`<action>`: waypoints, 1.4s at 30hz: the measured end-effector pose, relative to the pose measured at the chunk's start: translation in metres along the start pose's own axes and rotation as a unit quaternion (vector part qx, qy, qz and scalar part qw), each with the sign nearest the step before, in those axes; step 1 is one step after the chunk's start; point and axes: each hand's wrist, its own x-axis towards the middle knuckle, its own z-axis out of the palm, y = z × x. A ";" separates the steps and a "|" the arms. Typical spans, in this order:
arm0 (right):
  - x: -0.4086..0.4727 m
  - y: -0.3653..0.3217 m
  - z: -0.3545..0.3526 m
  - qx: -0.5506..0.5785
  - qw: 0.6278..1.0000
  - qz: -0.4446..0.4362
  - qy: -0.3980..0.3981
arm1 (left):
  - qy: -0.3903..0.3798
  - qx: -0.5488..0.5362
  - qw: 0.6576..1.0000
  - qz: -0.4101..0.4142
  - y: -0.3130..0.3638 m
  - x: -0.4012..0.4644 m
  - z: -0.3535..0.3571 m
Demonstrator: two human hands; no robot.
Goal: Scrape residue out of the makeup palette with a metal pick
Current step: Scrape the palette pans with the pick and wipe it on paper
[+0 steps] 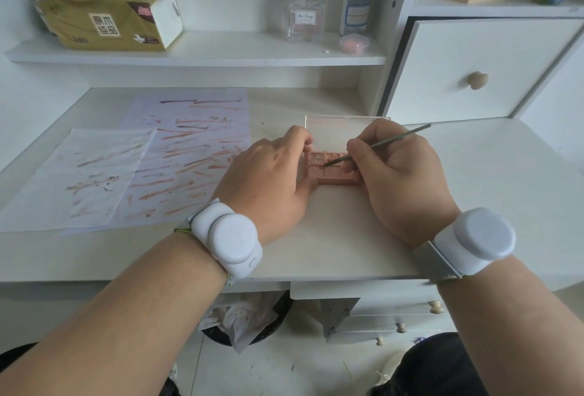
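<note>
Your left hand (271, 180) steadies the makeup palette (331, 171) on the table (331, 237) while your right hand (398, 171) pinches the metal pick (379, 144), shaft slanting down-left, tip inside a pan.

A home dressing table: white wooden vanity desk (331, 247), clear glass perfume bottle (306, 13) upper centre, tan tissue pack (110, 18) upper left.

Lying open right of the palette (331, 171): bare desk (489, 174). Blocking the left: smeared paper sheets (142, 168). Closing off the back: raised lid (341, 133), overhanging shelf (196, 57), drawer cabinet (474, 70).
</note>
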 end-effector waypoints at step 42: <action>0.012 -0.028 -0.003 -0.048 0.989 -0.055 -0.130 | 0.028 -0.021 0.999 0.021 0.001 -0.002 -0.004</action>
